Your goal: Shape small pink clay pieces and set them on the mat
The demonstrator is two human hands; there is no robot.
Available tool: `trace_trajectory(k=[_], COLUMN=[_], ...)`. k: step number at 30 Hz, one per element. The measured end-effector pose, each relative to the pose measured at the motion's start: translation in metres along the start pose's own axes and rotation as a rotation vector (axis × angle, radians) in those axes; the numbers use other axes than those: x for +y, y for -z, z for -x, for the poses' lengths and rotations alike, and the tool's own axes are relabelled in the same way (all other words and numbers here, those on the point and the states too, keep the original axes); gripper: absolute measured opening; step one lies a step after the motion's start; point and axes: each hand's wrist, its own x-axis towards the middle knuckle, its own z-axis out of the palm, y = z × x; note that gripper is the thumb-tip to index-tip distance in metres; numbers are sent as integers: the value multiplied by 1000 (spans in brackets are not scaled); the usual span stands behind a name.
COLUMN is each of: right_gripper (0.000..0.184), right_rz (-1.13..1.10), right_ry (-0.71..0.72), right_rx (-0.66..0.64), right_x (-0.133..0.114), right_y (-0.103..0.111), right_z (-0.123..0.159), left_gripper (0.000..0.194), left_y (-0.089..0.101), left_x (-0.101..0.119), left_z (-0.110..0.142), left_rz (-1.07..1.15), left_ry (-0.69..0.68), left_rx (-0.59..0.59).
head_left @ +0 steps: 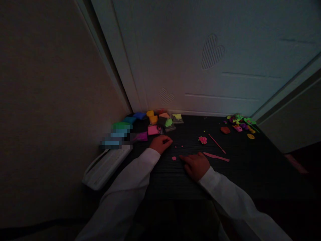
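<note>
My left hand (161, 144) rests on the dark tabletop with its fingers curled in and thumb close to the index finger. Whatever may be between those fingertips is hidden. My right hand (197, 165) has its index finger stretched out to the table, the other fingers folded under. Just left of that fingertip lies a small flattened piece of pink clay (174, 158). Two tiny pink clay balls (179, 146) sit between the hands, apart from both. Beyond the right hand is a bumpy pink and green clay cluster (202, 140). A pink clay knife (216, 157) lies near its knuckles.
A thin pink modelling stick (217, 144) lies by the cluster. Reddish-brown clay (225, 130) and colourful small clay pieces (242, 124) are at the back right. Several clay packets (152, 130) line the back left. A white power strip (107, 167) lies along the left wall.
</note>
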Motion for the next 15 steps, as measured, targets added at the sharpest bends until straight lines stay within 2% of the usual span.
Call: trace_trajectory(k=[15], right_gripper=[33], right_rz=[-104], right_ry=[-33], right_rx=[54], right_x=[3], right_y=[-2], right_z=[-2], left_gripper=[26], left_y=[0], left_x=[-1], left_z=[0], left_rz=[-16], left_ry=[-17], left_rx=[-9])
